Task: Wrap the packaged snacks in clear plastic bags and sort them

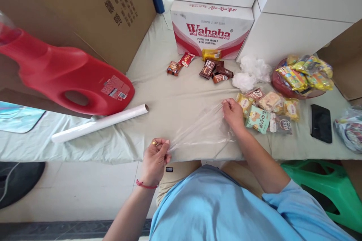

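A thin clear plastic film (202,128) is stretched slantwise between my two hands, low over the cloth-covered table; whether it is a bag or a single sheet I cannot tell. My left hand (158,154) pinches its near left end at the table's front edge. Farther up and to the right, my right hand (233,113) grips the opposite end between thumb and fingers. Right beside that hand lie several wrapped snacks, among them a light green packet (258,119) and a yellow packet (244,104).
On the left lie a white roll (100,123) and a red jug (76,77). Chocolate-coloured packets (208,68) lie before a Wahaba-style water carton (212,30). Crumpled clear plastic (251,72), a filled red bowl (278,84) and a black phone (321,123) are on the right.
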A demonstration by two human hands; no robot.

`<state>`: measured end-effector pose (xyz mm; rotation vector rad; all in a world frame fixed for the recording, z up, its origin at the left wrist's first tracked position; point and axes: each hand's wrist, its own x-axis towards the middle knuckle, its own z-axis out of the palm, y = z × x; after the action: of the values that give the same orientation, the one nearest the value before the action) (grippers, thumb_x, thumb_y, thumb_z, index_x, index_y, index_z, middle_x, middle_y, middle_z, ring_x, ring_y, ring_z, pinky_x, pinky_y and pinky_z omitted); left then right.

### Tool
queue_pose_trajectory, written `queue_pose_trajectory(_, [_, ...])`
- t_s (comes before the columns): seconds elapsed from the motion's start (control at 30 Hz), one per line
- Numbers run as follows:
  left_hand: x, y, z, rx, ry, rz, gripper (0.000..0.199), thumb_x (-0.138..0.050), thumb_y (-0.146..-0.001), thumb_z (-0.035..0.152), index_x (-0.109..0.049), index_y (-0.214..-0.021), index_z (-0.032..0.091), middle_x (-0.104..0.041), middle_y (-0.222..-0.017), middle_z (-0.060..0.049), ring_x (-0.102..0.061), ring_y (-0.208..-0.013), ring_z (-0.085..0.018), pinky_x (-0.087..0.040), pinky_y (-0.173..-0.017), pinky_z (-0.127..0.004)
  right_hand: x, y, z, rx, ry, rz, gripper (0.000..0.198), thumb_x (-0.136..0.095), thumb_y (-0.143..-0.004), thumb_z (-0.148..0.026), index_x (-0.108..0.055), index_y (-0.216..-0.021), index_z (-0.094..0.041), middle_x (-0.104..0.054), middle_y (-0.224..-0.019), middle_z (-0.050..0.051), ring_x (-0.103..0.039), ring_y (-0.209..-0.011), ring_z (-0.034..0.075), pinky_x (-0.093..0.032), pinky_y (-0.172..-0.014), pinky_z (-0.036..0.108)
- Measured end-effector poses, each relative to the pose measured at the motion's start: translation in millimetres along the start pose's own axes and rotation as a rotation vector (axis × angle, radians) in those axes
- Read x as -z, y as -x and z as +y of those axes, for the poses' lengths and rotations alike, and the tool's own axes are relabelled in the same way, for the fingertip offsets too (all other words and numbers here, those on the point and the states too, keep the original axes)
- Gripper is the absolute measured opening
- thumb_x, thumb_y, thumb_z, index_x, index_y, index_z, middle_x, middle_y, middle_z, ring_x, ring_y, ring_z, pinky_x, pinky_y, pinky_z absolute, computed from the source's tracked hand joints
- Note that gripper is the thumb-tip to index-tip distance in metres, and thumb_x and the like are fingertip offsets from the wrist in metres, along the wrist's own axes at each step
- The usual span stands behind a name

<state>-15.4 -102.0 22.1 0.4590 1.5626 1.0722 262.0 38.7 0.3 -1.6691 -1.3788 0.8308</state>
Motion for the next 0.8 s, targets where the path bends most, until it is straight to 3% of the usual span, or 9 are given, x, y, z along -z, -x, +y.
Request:
queue_pose_trajectory(0.1, [24.6,1.5,-0.7,-0.020,-0.157,-0.001,0.050,-0.079,-0.071,0.062,-0.052,-0.080,0.021,-0.047,-0.052,0.009,-0.041,-0.040,-0.007,-0.028,-0.041,-0.019,2.1,-2.8,-0.2,-0.013,0.005,-0.026,0.026,-0.048,-0.096,-0.045,-0.055,-0.080,-0.026,-0.060,-0.064,-0.001,-0.055,-0.056,0.018,-0.042,-0.055,0.029])
queue_pose_trajectory(0.23, [39.9,0.1,16.1,-0.286,-0.543,0.113,0.046,-0.067,-0.081,0.066,-0.066,-0.085,0.020,-0.066,-0.076,-0.004,-0.062,-0.068,-0.019,-0.047,-0.056,-0.028,1.5,-4.1,-1.2,-0.033,-0.040,-0.080,0.028,-0.051,-0.094,-0.049,-0.058,-0.084,-0.025,-0.063,-0.066,-0.001,-0.054,-0.053,0.017,-0.042,-0.054,0.029])
queue_pose_trajectory(0.33, [15.6,-4.6,31.8,-0.503,-0.754,0.110,0.057,-0.071,-0.079,0.062,-0.065,-0.119,0.022,-0.067,-0.117,-0.012,-0.066,-0.107,-0.030,-0.056,-0.083,-0.042,0.6,-2.3,-5.0,-0.021,-0.052,-0.087,0.027,-0.052,-0.094,-0.049,-0.060,-0.088,-0.024,-0.065,-0.067,0.000,-0.056,-0.056,0.017,-0.042,-0.055,0.029])
queue_pose_trajectory(0.37, [1.3,-7.7,34.9,-0.558,-0.793,0.041,0.070,-0.075,-0.076,0.060,-0.059,-0.132,0.021,-0.063,-0.130,-0.014,-0.063,-0.119,-0.033,-0.054,-0.093,-0.047,0.7,-1.2,-6.8,-0.015,-0.048,-0.086,0.027,-0.052,-0.094,-0.049,-0.061,-0.088,-0.024,-0.065,-0.067,0.000,-0.057,-0.057,0.018,-0.042,-0.056,0.029])
queue_pose_trajectory(0.43, [-30.7,-17.4,37.5,-0.689,-0.823,-0.049,0.082,-0.081,-0.069,0.056,-0.056,-0.137,0.018,-0.059,-0.138,-0.018,-0.055,-0.132,-0.036,-0.046,-0.108,-0.051,2.1,1.0,-10.2,-0.011,-0.046,-0.094,0.027,-0.053,-0.093,-0.049,-0.061,-0.088,-0.024,-0.065,-0.067,0.000,-0.056,-0.056,0.017,-0.041,-0.055,0.029])
queue_pose_trajectory(0.5, [-58.6,-31.8,37.7,-0.740,-0.820,-0.082,0.064,-0.079,-0.072,0.051,-0.064,-0.124,0.016,-0.065,-0.128,-0.018,-0.058,-0.126,-0.035,-0.045,-0.108,-0.048,6.4,2.8,-11.4,-0.010,-0.045,-0.112,0.027,-0.053,-0.093,-0.049,-0.062,-0.087,-0.023,-0.064,-0.067,-0.001,-0.054,-0.053,0.017,-0.041,-0.054,0.029])
queue_pose_trajectory(0.57, [-75.3,-50.3,38.7,-0.688,-0.803,-0.112,0.028,-0.063,-0.087,0.045,-0.070,-0.095,0.019,-0.071,-0.095,-0.010,-0.067,-0.095,-0.027,-0.050,-0.091,-0.040,14.1,3.7,-9.1,-0.009,-0.024,-0.115,0.027,-0.053,-0.093,-0.048,-0.062,-0.087,-0.023,-0.065,-0.067,-0.001,-0.053,-0.052,0.016,-0.040,-0.053,0.029])
queue_pose_trajectory(0.67, [-79.1,-82.3,44.3,-0.607,-0.704,-0.022,0.031,-0.049,-0.095,0.042,-0.064,-0.077,0.022,-0.062,-0.065,-0.002,-0.059,-0.066,-0.020,-0.043,-0.068,-0.031,28.7,4.0,-1.1,0.004,0.039,-0.071,0.028,-0.052,-0.094,-0.048,-0.062,-0.086,-0.023,-0.064,-0.066,-0.001,-0.054,-0.054,0.017,-0.041,-0.055,0.029])
queue_pose_trajectory(0.8, [-69.1,-118.5,56.2,-0.548,-0.565,0.060,0.027,-0.052,-0.096,0.041,-0.058,-0.077,0.022,-0.055,-0.062,0.001,-0.053,-0.066,-0.017,-0.038,-0.064,-0.029,37.5,2.5,6.9,0.041,0.118,-0.044,0.032,-0.050,-0.096,-0.050,-0.058,-0.081,-0.023,-0.059,-0.061,-0.002,-0.054,-0.058,0.018,-0.040,-0.058,0.028])
